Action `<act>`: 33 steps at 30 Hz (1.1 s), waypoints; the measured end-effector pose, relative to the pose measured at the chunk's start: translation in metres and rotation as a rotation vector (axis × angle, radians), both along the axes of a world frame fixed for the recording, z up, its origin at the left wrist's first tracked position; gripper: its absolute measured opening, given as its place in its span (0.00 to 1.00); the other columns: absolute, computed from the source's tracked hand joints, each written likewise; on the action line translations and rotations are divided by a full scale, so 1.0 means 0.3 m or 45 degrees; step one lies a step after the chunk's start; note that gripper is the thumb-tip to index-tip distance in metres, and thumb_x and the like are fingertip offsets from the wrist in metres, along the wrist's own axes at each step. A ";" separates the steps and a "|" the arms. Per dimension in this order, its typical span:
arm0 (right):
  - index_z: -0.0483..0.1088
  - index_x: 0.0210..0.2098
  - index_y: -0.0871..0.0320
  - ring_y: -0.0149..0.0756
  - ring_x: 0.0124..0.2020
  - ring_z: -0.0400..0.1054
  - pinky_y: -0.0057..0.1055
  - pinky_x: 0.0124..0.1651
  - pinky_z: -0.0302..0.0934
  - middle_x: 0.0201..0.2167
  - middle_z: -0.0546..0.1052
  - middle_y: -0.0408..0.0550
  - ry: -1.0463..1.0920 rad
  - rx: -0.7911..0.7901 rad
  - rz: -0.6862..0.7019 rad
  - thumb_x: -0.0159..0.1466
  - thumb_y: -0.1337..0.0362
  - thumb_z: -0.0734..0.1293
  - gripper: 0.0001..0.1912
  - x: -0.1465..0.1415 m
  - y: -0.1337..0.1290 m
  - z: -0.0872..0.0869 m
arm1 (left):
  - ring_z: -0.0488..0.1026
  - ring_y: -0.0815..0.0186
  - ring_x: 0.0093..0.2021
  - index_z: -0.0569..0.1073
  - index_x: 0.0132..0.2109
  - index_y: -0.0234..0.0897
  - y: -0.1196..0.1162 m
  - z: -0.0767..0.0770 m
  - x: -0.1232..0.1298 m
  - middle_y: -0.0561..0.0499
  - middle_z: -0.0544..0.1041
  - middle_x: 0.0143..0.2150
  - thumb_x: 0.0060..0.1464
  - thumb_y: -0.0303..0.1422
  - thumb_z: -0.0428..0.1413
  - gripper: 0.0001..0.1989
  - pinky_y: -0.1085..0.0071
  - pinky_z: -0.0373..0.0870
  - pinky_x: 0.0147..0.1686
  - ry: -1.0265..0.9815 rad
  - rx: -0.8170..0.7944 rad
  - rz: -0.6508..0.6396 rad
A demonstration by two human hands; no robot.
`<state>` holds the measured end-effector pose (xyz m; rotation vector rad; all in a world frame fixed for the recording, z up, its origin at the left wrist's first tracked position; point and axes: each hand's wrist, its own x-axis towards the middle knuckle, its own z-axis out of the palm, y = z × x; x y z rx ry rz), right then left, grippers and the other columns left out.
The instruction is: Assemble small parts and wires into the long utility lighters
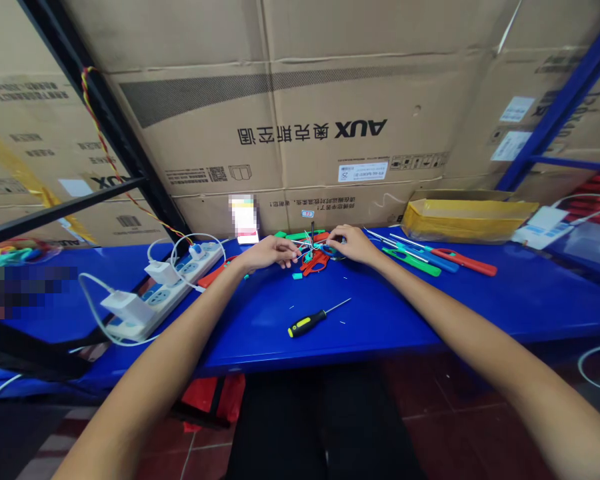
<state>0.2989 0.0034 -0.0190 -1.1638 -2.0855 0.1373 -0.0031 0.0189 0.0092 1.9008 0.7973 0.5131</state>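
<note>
My left hand (275, 253) is closed in a pinch beside thin white wires (307, 248) at the back middle of the blue table. Across from it, my right hand (351, 244) has its fingers bent together over the right side of a small pile of parts. What either hand holds is too small to make out. Orange plastic pieces (316, 264) lie between the hands, with green pieces (303, 235) behind them. In front of the pile rests a small teal piece (297, 275). Nearer the front edge lies a black and yellow screwdriver (307, 324).
A white power strip (180, 283) with plugged-in chargers and cables lies left. A lit phone (246, 223) leans on the cardboard (300, 160) behind. Long-nosed green, blue and red tools (467, 262) and a yellow-taped box (465, 220) are right. A black post stands left.
</note>
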 end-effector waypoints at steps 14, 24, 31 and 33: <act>0.74 0.51 0.54 0.48 0.50 0.70 0.45 0.54 0.65 0.47 0.79 0.52 -0.054 0.260 0.099 0.66 0.69 0.68 0.14 -0.021 -0.041 0.014 | 0.81 0.62 0.29 0.87 0.40 0.34 0.012 -0.037 0.031 0.42 0.85 0.34 0.46 0.31 0.74 0.12 0.64 0.82 0.36 -0.217 -0.142 0.164; 0.77 0.54 0.53 0.48 0.50 0.67 0.41 0.50 0.59 0.48 0.78 0.54 -0.514 0.490 0.294 0.75 0.62 0.67 0.10 -0.130 -0.117 0.021 | 0.82 0.63 0.31 0.87 0.40 0.33 -0.024 -0.028 0.050 0.40 0.86 0.36 0.49 0.35 0.73 0.12 0.68 0.82 0.36 -0.230 -0.158 0.116; 0.77 0.50 0.54 0.45 0.47 0.68 0.40 0.50 0.61 0.43 0.80 0.52 -0.432 0.517 0.271 0.78 0.63 0.64 0.09 -0.130 -0.100 -0.008 | 0.82 0.64 0.32 0.85 0.42 0.33 -0.046 -0.012 0.054 0.40 0.86 0.39 0.50 0.35 0.73 0.14 0.67 0.81 0.38 -0.204 -0.222 0.106; 0.77 0.49 0.54 0.46 0.46 0.67 0.41 0.50 0.62 0.43 0.80 0.52 -0.440 0.517 0.275 0.78 0.64 0.62 0.10 -0.131 -0.099 -0.008 | 0.82 0.64 0.33 0.84 0.42 0.33 -0.046 -0.007 0.052 0.40 0.86 0.41 0.51 0.37 0.72 0.14 0.67 0.81 0.38 -0.175 -0.211 0.115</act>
